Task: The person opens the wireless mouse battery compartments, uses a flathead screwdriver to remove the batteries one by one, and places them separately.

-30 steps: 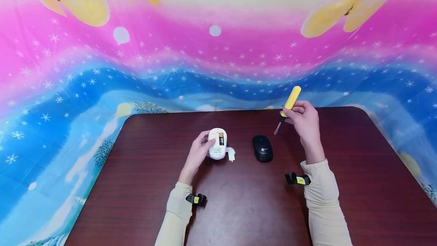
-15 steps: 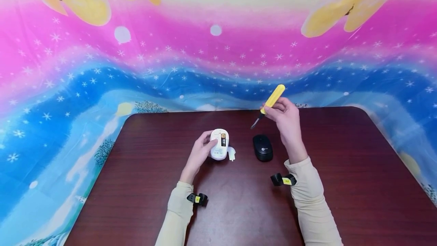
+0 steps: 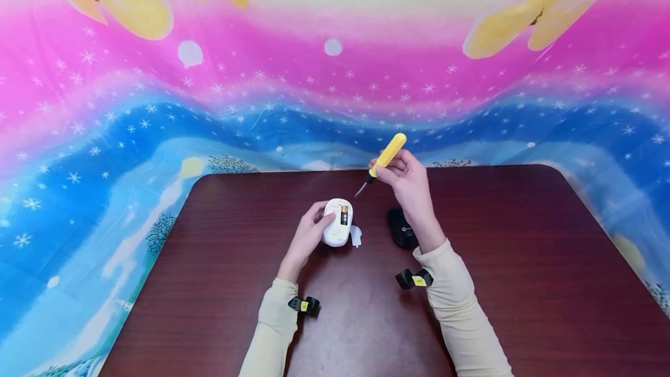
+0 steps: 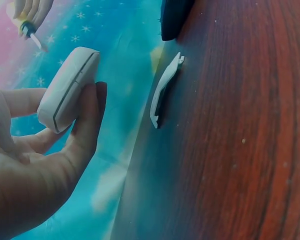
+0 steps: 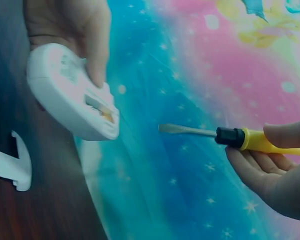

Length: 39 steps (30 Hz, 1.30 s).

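Note:
My left hand (image 3: 307, 237) grips a white computer mouse (image 3: 337, 233), its underside turned up toward the head camera. A battery (image 3: 344, 215) lies in the mouse's open compartment. My right hand (image 3: 410, 182) holds a flat-blade screwdriver (image 3: 388, 155) by its yellow handle, the metal tip pointing down and left. In the right wrist view the blade (image 5: 182, 129) is a short gap away from the mouse's end. The white battery cover (image 4: 165, 90) lies on the table beside the mouse, off it.
A black computer mouse (image 3: 402, 231) stands on the dark wooden table (image 3: 523, 260), partly hidden behind my right wrist. A patterned cloth (image 3: 293, 103) hangs at the table's far edge. Both wrists wear black camera mounts.
My right hand has moved left with the screwdriver, past the black mouse and close to the white one. The left hand and white mouse have shifted only slightly right.

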{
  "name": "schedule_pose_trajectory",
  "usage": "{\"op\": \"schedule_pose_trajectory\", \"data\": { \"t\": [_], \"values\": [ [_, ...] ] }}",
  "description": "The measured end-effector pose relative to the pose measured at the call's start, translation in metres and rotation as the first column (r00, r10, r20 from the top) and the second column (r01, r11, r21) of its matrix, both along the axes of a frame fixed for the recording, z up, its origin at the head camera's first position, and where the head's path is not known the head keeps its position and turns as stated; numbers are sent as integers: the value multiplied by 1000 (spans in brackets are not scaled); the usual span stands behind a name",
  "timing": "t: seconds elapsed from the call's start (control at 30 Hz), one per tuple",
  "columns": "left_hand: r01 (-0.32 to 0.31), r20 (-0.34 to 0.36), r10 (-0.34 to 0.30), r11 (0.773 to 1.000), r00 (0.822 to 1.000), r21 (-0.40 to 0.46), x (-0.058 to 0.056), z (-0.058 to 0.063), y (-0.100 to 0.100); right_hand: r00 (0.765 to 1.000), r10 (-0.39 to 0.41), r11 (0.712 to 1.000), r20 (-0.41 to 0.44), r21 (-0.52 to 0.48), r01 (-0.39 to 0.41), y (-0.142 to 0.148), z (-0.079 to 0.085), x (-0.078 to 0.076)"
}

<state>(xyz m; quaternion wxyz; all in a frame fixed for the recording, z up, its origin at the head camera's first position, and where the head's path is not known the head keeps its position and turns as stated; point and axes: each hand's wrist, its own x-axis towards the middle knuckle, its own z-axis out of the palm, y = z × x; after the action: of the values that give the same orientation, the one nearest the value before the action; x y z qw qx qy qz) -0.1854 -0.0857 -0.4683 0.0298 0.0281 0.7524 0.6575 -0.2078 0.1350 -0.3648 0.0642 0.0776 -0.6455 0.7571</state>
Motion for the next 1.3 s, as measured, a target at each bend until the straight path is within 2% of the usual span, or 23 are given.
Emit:
{"op": "schedule_pose_trajectory", "data": {
  "t": [0.1, 0.27, 0.57, 0.7, 0.8, 0.93, 1.1, 1.2, 1.3],
  "values": [
    [-4, 1, 4, 1000, 1000, 8, 0, 1, 0, 1000, 28, 1000, -6, 0, -28, -6, -6, 0],
    [1, 34, -4, 998, 999, 69, 1, 4, 0, 999, 41, 999, -11, 22, -41, -13, -18, -2],
    [11, 54, -17, 994, 998, 108, 3, 5, 1, 996, 32, 990, -78, 142, -21, -21, -28, -1],
    [11, 52, -17, 993, 998, 118, 2, 5, 1, 992, 13, 973, -125, 232, 16, -24, -31, 0],
    [6, 57, -13, 993, 998, 115, 1, 4, 1, 983, 10, 949, -184, 313, 48, -27, -32, 3],
    [-10, 52, 5, 994, 999, 108, 2, 5, 1, 954, 38, 914, -297, 395, 86, -30, -36, 7],
    [-24, 29, 21, 992, 999, 121, 3, 6, 2, 892, 106, 872, -440, 473, 130, -32, -39, 7],
    [-15, 14, 13, 992, 1000, 124, 3, 6, 3, 865, 139, 847, -483, 510, 149, -33, -38, 7],
    [-5, 9, 3, 991, 1000, 134, 4, 7, 4, 852, 165, 834, -497, 532, 149, -34, -38, 6]
  ]
}}
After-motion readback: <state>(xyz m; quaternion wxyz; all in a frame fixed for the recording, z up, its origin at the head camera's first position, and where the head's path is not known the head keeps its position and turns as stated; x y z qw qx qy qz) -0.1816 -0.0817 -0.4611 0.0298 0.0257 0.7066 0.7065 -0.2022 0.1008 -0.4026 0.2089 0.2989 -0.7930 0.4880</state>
